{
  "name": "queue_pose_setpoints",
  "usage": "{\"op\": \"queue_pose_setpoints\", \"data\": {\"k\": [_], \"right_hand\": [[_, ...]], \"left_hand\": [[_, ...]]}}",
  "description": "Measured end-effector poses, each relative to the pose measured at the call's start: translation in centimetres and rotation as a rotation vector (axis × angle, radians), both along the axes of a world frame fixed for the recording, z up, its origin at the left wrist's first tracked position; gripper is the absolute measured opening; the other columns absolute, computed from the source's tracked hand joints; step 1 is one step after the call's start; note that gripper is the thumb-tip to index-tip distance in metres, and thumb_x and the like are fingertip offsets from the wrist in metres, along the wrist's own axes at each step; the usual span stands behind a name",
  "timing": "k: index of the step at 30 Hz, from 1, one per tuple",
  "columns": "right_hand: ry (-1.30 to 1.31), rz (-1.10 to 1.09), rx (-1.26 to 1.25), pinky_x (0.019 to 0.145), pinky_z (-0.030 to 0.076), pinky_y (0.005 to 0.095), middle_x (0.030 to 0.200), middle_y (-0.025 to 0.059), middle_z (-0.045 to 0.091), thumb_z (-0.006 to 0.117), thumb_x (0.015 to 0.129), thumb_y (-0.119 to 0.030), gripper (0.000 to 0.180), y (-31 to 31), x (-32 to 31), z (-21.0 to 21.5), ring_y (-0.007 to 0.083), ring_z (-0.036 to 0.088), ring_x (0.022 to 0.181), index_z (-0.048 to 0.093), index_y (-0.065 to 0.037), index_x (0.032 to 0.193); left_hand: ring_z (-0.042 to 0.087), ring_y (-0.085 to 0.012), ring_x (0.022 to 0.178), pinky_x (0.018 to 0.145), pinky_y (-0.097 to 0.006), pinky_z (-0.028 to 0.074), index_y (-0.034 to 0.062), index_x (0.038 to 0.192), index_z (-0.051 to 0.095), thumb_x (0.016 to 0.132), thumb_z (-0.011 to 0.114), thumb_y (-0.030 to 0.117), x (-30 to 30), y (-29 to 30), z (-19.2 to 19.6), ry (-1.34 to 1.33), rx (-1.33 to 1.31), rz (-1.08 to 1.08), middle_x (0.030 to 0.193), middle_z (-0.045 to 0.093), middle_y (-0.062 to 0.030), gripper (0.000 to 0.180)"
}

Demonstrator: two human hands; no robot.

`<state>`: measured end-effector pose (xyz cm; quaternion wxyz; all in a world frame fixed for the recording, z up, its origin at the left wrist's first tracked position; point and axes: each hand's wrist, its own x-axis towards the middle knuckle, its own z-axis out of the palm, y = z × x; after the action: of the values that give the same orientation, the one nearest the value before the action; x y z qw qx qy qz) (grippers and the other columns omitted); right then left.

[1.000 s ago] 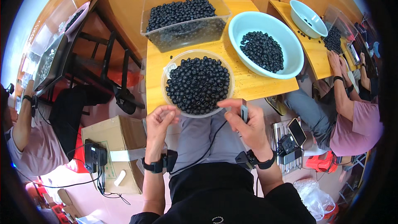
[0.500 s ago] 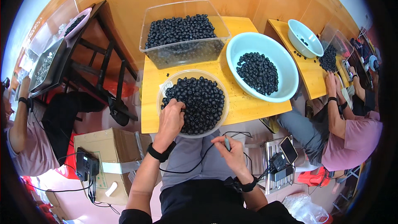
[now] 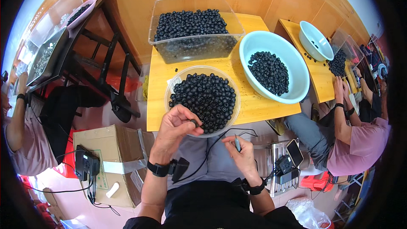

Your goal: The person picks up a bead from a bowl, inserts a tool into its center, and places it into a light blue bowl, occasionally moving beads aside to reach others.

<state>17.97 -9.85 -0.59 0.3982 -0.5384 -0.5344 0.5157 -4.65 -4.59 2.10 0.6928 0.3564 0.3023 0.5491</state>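
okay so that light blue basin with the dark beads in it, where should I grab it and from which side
Probably by its rim. The light blue basin has a wide rolled lip and steep smooth walls, so a pinch over the lip holds best. Come from the near right edge, which overhangs the yellow table and is free. The clear bowl and clear bin crowd its left.

A small black bead (image 3: 194,123) sits pinched between the left hand's (image 3: 177,124) thumb and fingers, at the near rim of a round clear bowl (image 3: 171,91) heaped with like beads. A slim grey tool (image 3: 238,144) stands nearly upright in the right hand (image 3: 241,154), just below the bowl.
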Motion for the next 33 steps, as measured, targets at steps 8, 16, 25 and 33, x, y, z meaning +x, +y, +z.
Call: {"op": "queue_pose_setpoints", "data": {"k": [8, 16, 25, 33], "right_hand": [[-0.068, 0.029, 0.036, 0.048, 0.033, 0.021, 0.059, -0.0061, 0.047, 0.059, 0.09, -0.008, 0.011, 0.7, 0.4, 1.8, 0.0019, 0.042, 0.054, 0.066, -0.003, 0.096], [-0.152, 0.119, 0.215, 0.052, 0.041, 0.0325, 0.059, 0.0108, 0.052, 0.051, 0.093, -0.018, 0.019, 1.5, 0.3, 5.0, 0.024, 0.054, 0.051, 0.059, -0.003, 0.098], [-0.36, 0.282, 0.443, 0.049, 0.042, 0.0405, 0.071, 0.0157, 0.059, 0.058, 0.089, -0.016, 0.011, 2.1, -1.5, 5.4, 0.0352, 0.059, 0.059, 0.058, -0.005, 0.092], [-0.414, 0.292, 0.545, 0.049, 0.043, 0.0407, 0.072, 0.0133, 0.06, 0.062, 0.087, -0.015, 0.012, 2.6, -1.8, 5.4, 0.0353, 0.059, 0.06, 0.058, -0.005, 0.092]], "left_hand": [[0.065, -0.0152, 0.075, 0.065, -0.023, 0.056, 0.0041, 0.102, 0.06, 0.087, 0.064, 0.006, 2.8, -2.1, -2.5, -0.528, -0.163, -0.103, 0.091, 0.063, -0.0114, 0.016], [0.065, -0.0132, 0.081, 0.075, -0.022, 0.056, -0.0022, 0.11, 0.063, 0.087, 0.063, 0.003, 3.3, -2.2, -2.2, -0.476, -0.259, -0.119, 0.097, 0.066, -0.0117, 0.024], [0.065, -0.0131, 0.086, 0.078, -0.024, 0.056, 0.0, 0.112, 0.061, 0.086, 0.063, 0.001, 2.5, -2.6, -2.2, -0.417, -0.263, -0.122, 0.1, 0.066, -0.0095, 0.026], [0.066, -0.0135, 0.085, 0.077, -0.025, 0.057, 0.0014, 0.11, 0.061, 0.086, 0.063, 0.001, 2.5, -2.5, -2.4, -0.432, -0.248, -0.174, 0.1, 0.066, -0.0088, 0.024]]}}
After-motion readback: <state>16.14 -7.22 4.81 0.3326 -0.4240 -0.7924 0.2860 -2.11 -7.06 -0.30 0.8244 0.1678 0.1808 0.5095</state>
